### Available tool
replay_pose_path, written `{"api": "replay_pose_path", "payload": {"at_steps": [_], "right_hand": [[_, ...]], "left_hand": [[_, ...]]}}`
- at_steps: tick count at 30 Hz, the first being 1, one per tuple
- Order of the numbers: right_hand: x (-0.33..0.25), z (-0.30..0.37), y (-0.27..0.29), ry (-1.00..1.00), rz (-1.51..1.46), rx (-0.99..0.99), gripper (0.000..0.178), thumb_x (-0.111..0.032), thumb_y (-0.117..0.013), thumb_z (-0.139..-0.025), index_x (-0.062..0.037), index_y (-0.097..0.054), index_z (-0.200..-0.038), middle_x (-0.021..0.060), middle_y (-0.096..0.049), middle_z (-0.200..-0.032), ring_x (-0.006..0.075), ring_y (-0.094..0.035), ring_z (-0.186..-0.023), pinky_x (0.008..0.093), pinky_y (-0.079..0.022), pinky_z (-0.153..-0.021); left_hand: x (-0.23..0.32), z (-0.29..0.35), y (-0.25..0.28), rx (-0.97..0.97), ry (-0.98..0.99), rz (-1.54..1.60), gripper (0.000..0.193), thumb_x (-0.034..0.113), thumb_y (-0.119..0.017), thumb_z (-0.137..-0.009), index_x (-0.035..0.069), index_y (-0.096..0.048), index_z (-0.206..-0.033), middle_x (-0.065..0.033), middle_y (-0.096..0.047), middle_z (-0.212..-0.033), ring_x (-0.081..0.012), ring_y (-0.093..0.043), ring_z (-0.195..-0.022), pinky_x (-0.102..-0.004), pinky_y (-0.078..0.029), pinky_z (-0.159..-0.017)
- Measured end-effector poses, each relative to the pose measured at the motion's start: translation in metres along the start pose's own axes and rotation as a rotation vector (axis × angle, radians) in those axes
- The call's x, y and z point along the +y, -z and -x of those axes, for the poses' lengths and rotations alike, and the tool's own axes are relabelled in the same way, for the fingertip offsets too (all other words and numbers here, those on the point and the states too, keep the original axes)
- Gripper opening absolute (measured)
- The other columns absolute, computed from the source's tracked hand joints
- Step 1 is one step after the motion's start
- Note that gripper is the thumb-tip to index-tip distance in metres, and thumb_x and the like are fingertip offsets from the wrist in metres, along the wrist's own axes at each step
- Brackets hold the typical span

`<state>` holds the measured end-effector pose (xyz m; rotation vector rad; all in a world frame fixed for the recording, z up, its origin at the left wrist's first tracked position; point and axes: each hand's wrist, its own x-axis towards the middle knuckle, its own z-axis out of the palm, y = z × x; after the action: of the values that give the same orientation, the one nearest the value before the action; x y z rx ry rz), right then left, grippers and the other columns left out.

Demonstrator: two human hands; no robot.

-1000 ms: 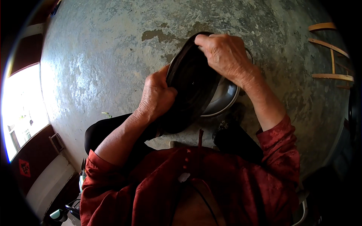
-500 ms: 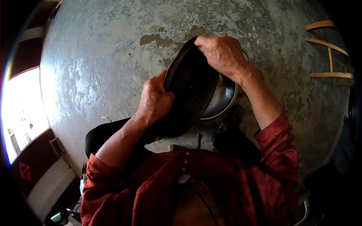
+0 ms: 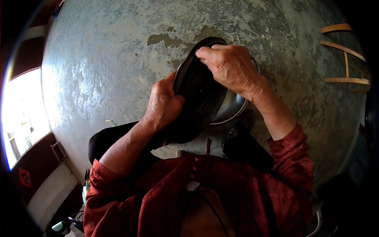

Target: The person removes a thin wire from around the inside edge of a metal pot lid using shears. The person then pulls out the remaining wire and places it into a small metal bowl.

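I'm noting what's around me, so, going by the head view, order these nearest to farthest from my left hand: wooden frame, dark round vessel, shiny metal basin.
From your left hand:
1. Dark round vessel: in its grip.
2. Shiny metal basin: to the right, partly hidden by the vessel.
3. Wooden frame: far right.

1. Our left forearm (image 3: 132,141) slants from 8 o'clock toward 1; our left hand (image 3: 164,102) is clenched, thumb (image 3: 179,101) toward 3, the other fingers partly hidden.
2. Our right forearm (image 3: 272,109) slants from 4 o'clock toward 11; our right hand (image 3: 231,69) sits higher, back showing, bent fingertips (image 3: 203,53) toward 10.
3. Our hands are apart.
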<state>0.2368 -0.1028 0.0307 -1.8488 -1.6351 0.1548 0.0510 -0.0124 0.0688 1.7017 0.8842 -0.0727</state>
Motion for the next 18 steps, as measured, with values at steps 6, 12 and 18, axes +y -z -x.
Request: {"api": "replay_pose_path", "payload": {"at_steps": [6,12,18], "right_hand": [[0.034,0.004,0.0,-0.105,0.107,0.004,0.008,-0.008,-0.058,-0.087,-0.0095,-0.064,-0.082,0.0095,-0.062,-0.061,0.0249,-0.065,-0.057,0.0388,-0.052,-0.053],[-0.019,0.007,-0.006,0.129,0.04,-0.018,0.01,-0.004,-0.061,-0.077,-0.0096,-0.067,-0.083,0.0059,-0.056,-0.055,0.0216,-0.061,-0.051,0.0365,-0.049,-0.049],[0.021,-0.003,0.0,-0.069,0.039,0.0,0.008,-0.014,-0.062,-0.091,-0.0122,-0.069,-0.093,0.0059,-0.062,-0.064,0.0217,-0.062,-0.055,0.0344,-0.049,-0.048]], "left_hand": [[0.005,0.0,-0.003,0.007,0.004,-0.076,0.051,-0.009,-0.052,-0.069,-0.005,-0.059,-0.119,-0.0135,-0.07,-0.104,-0.0186,-0.066,-0.096,-0.032,-0.052,-0.087],[-0.007,-0.004,-0.002,0.006,0.033,0.058,0.052,-0.011,-0.05,-0.068,-0.004,-0.058,-0.12,-0.0128,-0.07,-0.105,-0.0182,-0.065,-0.096,-0.0315,-0.052,-0.087],[-0.002,-0.002,-0.003,0.015,-0.036,0.006,0.051,-0.011,-0.05,-0.069,-0.005,-0.059,-0.119,-0.0116,-0.07,-0.103,-0.0162,-0.065,-0.094,-0.0301,-0.052,-0.085]]}}
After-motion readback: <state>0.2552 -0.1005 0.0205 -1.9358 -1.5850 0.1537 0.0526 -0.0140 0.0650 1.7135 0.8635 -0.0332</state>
